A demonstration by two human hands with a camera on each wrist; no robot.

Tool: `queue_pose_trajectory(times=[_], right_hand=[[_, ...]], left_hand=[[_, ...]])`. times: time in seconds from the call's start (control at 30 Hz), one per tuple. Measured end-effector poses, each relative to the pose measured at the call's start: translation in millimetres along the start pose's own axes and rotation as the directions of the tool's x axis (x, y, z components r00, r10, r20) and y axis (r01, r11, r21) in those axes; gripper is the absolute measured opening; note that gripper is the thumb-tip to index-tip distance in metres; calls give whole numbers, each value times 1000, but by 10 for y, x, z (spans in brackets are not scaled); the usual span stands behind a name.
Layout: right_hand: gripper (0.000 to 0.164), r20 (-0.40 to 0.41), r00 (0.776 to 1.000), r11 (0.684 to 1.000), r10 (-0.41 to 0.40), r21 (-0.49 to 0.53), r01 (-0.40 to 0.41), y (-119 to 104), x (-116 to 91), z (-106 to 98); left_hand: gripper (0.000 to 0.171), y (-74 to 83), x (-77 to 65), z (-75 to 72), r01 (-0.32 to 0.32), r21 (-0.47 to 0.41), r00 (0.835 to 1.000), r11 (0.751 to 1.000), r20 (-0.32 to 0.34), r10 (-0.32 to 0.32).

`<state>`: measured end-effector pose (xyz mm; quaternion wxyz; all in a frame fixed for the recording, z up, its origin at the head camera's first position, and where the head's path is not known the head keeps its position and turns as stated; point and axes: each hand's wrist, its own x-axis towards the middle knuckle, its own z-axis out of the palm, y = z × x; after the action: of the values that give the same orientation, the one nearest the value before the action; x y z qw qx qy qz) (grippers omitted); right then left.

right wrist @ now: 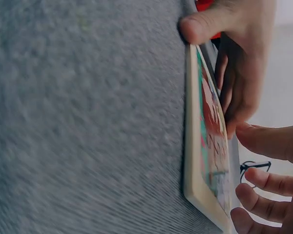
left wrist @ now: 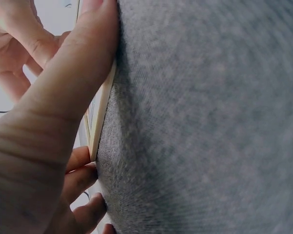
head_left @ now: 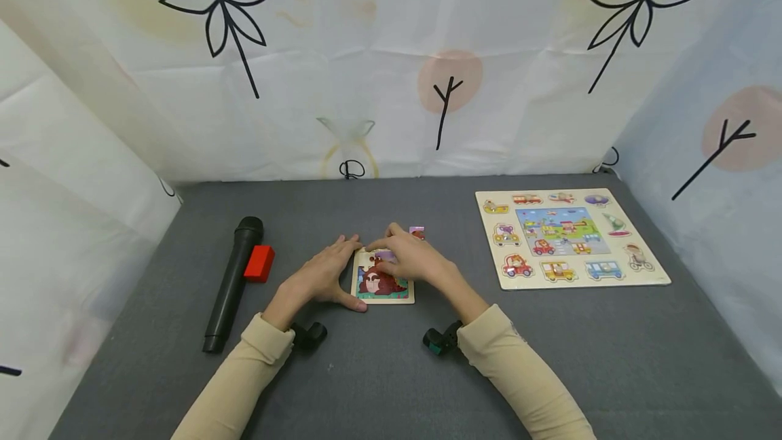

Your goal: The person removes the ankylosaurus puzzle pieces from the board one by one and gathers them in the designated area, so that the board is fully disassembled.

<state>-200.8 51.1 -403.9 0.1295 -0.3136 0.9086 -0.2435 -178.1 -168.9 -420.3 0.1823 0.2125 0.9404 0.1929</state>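
Puzzle (head_left: 391, 290) flat on grey table (head_left: 366, 379), left hand (head_left: 322, 273) spread wide, gripping its near and far edges, right hand (head_left: 412, 257) half-spread above it, nothing visibly held.

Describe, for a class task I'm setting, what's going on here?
Someone is working on a small puzzle. Their left grip rests along its left side, and their right grip is over its far part. A piece shows just beyond the right grip. On the table, a big puzzle lies to the right; a mic and red block lie to the left, untouched.
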Motion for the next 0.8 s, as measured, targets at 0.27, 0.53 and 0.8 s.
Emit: queue_pose_trajectory(times=[0.27, 0.53, 0.8], right_hand=[[36, 17, 1000, 997, 10, -81, -9, -25, 11, 89], [37, 21, 1000, 996, 1, -94, 1, -5, 22, 118], [36, 4, 1000, 997, 4, -76, -4, -8, 9, 109]], left_hand=[[125, -14, 24, 12, -6, 9, 1000, 1000, -3, 6], [124, -25, 30, 23, -19, 15, 1000, 1000, -17, 19], [125, -27, 33, 29, -13, 13, 1000, 1000, -8, 13]])
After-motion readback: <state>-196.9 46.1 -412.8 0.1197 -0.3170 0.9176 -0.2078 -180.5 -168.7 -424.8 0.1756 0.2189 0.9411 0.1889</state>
